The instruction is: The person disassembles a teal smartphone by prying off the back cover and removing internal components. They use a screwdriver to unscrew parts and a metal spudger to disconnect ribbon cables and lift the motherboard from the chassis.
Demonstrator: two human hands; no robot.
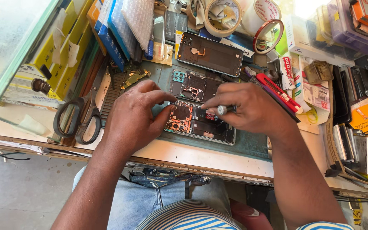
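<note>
Two hands meet over the opened phone (201, 123), which lies on the worktop (201, 155) with its long axis left to right. My left hand (135, 113) pins its left end, fingers pinched; my right hand (245, 106) grasps a screwdriver (218, 110), tip pointing left onto its middle.

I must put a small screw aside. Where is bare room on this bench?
Bare mat shows right of the opened phone, under the right hand. The pale bench edge in front is free too. Behind, the second phone, back cover and tape rolls crowd; scissors fill the left.
</note>
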